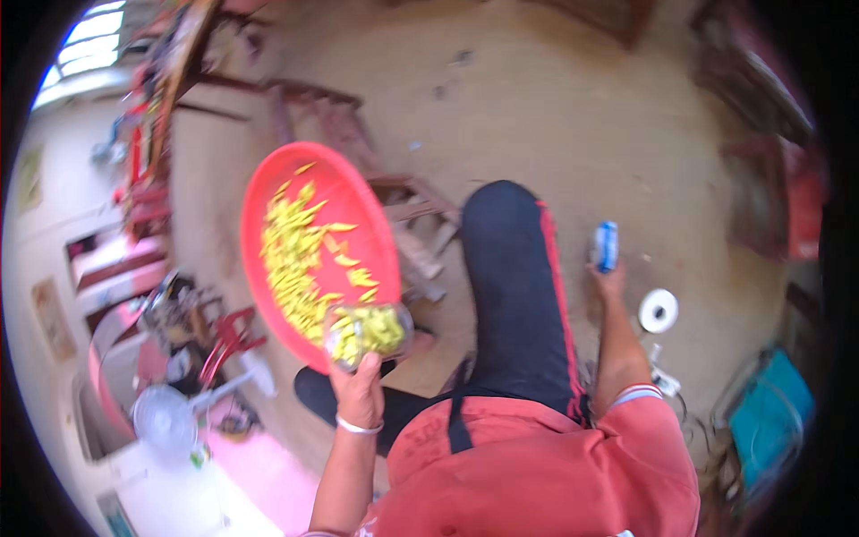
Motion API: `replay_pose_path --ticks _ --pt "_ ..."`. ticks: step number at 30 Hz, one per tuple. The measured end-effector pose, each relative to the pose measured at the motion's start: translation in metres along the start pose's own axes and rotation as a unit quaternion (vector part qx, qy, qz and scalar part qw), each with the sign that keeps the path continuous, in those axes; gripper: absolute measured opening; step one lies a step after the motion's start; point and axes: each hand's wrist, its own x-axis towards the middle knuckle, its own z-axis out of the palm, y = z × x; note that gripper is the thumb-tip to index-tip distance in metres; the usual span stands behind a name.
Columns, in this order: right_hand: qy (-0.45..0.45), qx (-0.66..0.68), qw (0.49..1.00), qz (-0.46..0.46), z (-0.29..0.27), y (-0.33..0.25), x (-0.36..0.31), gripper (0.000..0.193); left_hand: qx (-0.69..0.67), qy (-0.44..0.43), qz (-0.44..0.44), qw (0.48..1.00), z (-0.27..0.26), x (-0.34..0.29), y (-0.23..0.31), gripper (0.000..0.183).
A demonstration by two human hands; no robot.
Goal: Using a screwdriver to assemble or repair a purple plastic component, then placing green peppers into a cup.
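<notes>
My left hand (pixel 360 392), closed, grips a see-through plastic container (pixel 404 333) filled with yellow-green cut pieces (pixel 380 324). It is over the near edge of a round red tray (pixel 386 243). Many yellow-green slender pieces (pixel 295 264) lie spread on that tray, mostly along its left side. Out to the right, low beside my leg, my right hand (pixel 608 277) is closed around a small blue and white object (pixel 607 247); its exact kind is too blurred to tell. Most of the right fingers are hidden behind it.
Wooden stools (pixel 416 219) stand beyond the tray. A white roll (pixel 659 311) and a white power strip (pixel 664 382) with cords lie on the floor at the right, near a teal box (pixel 771 416). To the left are a white fan (pixel 167 419) and a small red stool (pixel 231 340).
</notes>
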Motion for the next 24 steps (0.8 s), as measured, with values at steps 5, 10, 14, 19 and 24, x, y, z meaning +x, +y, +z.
replay_pose_path --ticks 5,10,14,19,24 --pt "0.021 0.03 0.996 -0.085 0.044 0.018 0.03 0.051 -0.144 -0.034 0.009 0.989 0.002 0.0 0.018 0.078" --pt "0.029 0.056 0.991 -0.122 0.026 0.046 0.042 0.04 -0.247 -0.041 -0.014 0.968 0.006 0.0 0.028 0.071" --pt "-0.051 0.111 0.986 -0.112 -0.015 -0.004 0.008 0.043 -0.337 -0.061 -0.055 0.938 -0.016 0.008 0.022 0.066" --pt "-0.058 0.206 0.956 -0.202 -0.12 -0.126 -0.073 0.037 -0.377 -0.095 -0.024 0.921 -0.034 0.014 0.013 0.061" --pt "-0.019 0.184 0.918 -0.352 -0.205 -0.224 -0.155 0.036 -0.099 -0.075 0.157 0.98 -0.042 0.015 0.01 0.076"
